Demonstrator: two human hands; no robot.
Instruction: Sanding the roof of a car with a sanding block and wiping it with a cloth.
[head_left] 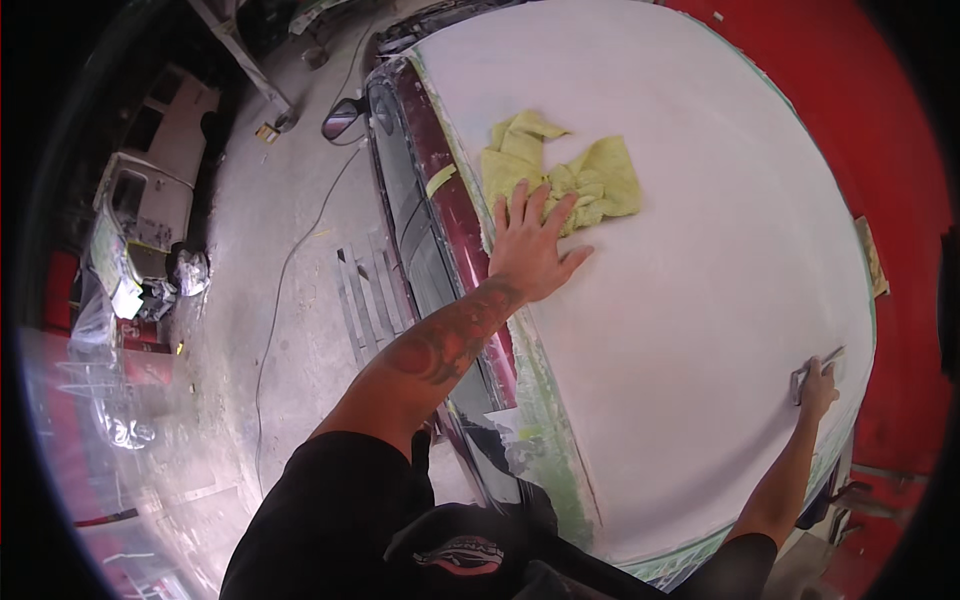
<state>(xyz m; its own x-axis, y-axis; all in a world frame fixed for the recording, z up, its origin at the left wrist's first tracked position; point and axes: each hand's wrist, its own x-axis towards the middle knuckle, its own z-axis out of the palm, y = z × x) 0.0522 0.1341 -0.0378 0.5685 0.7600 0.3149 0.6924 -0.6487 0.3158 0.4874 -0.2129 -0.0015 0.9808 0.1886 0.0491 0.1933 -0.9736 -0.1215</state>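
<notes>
A large pale, gently curved vehicle roof point(680, 330) fills the middle and right, with a green-edged border along its left side. On its upper left lies a crumpled yellow cloth point(606, 180). My left hand point(535, 243) reaches to the near edge of this cloth, fingers spread and fingertips resting on it. Far to the right, near the roof's curved edge, my right hand point(821, 391) is closed on a small grey flat block point(798, 384), pressed to the surface. Fingers partly cover the block, and its exact kind is unclear.
Left of the roof run the vehicle's dark red side point(462, 235), its windows and a side mirror point(343, 119). A thin cable point(285, 265) curves over the concrete floor point(275, 215). A white vehicle point(165, 150) stands far left, and a red surface point(830, 80) borders the right.
</notes>
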